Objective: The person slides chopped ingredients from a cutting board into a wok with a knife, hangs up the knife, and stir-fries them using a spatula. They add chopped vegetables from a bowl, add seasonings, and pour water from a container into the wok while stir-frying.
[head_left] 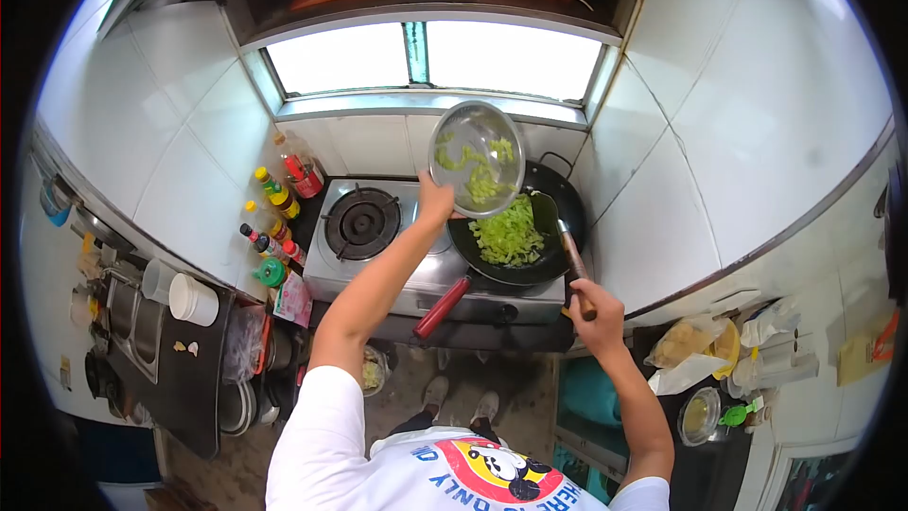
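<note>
My left hand (436, 201) grips the near-left rim of a metal bowl (461, 197), which is tilted over the wok, with chopped green vegetable pieces (484, 182) inside it. My right hand (597, 313) is closed round the wooden handle of a spatula (572, 255). The spatula's dark blade rests in the wok, at the right of a heap of chopped greens (511, 235). The black wok (564, 191) sits on the right side of the stove, its red handle (443, 308) pointing toward me. The bowl hides part of the wok's left side.
An uncovered burner (362, 224) is on the stove's left. Bottles (276, 193) line the left wall. Farther left are a white tub (193, 300) and a sink (134, 326). At the right, a counter holds a clear bowl (700, 416) and bags. A window (511, 59) is behind the stove.
</note>
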Available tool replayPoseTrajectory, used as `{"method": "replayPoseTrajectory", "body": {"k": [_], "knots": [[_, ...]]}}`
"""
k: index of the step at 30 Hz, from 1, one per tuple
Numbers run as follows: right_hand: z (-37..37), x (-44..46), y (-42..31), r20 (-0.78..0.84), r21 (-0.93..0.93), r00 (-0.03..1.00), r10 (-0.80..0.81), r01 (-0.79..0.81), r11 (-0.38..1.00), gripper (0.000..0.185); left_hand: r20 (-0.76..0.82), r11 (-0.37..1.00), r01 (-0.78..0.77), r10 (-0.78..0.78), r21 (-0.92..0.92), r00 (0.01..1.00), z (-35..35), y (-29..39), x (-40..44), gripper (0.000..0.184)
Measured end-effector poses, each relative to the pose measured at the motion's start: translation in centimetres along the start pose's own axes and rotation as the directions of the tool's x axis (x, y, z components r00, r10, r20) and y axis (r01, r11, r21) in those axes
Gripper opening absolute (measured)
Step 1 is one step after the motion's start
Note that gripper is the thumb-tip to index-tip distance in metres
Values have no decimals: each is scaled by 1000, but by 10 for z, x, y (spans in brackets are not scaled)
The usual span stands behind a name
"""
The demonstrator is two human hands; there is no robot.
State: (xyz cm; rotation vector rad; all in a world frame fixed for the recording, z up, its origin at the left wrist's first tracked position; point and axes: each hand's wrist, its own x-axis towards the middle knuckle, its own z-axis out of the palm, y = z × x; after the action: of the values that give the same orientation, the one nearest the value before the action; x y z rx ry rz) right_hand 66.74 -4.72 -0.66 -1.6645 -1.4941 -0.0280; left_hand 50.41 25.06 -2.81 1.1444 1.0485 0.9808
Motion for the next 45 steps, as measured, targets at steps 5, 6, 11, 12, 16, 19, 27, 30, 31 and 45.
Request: {"method": "replayPoseTrajectory", "body": {"k": [5, 6, 11, 12, 16, 19, 27, 30, 31, 45], "knots": [[38, 9, 20, 19, 45, 996, 84, -85, 995, 24, 180, 945, 192, -147, -264, 973, -31, -7, -19, 59], [37, 11, 22, 56, -8, 998, 18, -18, 1000, 24, 175, 951, 201, -162, -235, 971, -36, -3, -24, 59], [29, -7, 32, 404, -275, 886, -228, 355, 893, 24, 188, 975, 185, -161, -120, 969, -62, 6, -30, 59], [33, -12, 39, 462, -323, 840, -283, 457, 829, 23, 185, 978, 184, -165, -93, 969, -66, 7, -29, 59], [46, -18, 63, 590, -441, 759, -274, 588, 678, 27, 213, 981, 182, -165, -62, 963, -74, 10, -27, 59], [40, 25, 44, 448, -441, 822, -352, 545, 713, 30, 246, 992, 128, -121, -11, 962, -76, 20, -30, 59], [175, 196, -29, -64, 99, 977, -202, 207, 973, 32, 279, 987, 152, -135, -42, 951, -36, 12, -43, 62], [206, 205, -32, 1, 80, 981, -196, 195, 977, 29, 239, 984, 166, -146, -65, 960, -33, 28, -47, 62], [211, 201, -30, 37, 69, 958, -284, 281, 957, 29, 236, 989, 143, -127, -49, 963, -36, 29, -43, 62], [179, 192, 65, 576, 14, 700, -422, 508, 861, 18, 127, 697, -362, 366, 619, 922, -35, 21, 0, 54]]}}
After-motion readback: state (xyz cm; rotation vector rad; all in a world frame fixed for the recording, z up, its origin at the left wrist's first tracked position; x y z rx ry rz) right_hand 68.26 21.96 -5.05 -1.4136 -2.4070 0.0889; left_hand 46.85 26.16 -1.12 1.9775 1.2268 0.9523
